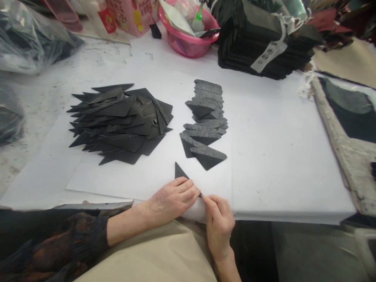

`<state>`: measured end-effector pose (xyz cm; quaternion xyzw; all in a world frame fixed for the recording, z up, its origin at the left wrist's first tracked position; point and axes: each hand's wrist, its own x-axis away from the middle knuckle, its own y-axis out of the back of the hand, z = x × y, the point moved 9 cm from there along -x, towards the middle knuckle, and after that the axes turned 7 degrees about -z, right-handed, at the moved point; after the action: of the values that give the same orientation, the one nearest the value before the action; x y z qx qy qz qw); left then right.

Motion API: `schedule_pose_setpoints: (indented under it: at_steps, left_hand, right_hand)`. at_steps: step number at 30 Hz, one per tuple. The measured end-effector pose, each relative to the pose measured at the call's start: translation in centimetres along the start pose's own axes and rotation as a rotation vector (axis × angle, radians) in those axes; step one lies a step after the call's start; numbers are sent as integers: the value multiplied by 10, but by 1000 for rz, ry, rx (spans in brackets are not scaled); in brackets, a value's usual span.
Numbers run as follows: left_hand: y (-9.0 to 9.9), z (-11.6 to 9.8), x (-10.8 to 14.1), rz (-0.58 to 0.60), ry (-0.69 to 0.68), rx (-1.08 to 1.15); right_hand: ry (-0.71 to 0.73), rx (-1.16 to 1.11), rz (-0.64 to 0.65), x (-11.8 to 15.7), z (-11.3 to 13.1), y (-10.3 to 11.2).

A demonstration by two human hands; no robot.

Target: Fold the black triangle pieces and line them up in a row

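Note:
A black triangular piece of sheet material lies at the front edge of the white-papered table. Over it bends my left hand, its fingers pressing the piece down, so most of it is hidden. My right hand pinches the piece's near right tip between thumb and forefinger. Just beyond the hands is an overlapping row of similar pieces, several showing speckled grey strips along one edge. To the left rises a loose heap of black pointed pieces.
At the back stands a pink plastic basin holding a green-tipped bottle and other items. Right of it is a tied stack of black material with a white tag. Plastic bags sit at far left, and a worn board at right.

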<state>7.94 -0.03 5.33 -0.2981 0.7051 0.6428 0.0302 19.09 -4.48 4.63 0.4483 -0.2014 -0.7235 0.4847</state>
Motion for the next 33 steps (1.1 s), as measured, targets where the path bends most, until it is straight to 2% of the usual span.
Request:
schedule_pose_setpoints:
  at_steps: [12,33]
  left_hand:
    - [-1,-1,2,-8,15,6]
    - [4,-3,1,-69,23,-4]
  right_hand:
    - [-45,-9,-18,2,-5,1]
    - [39,78,17,0,2,0]
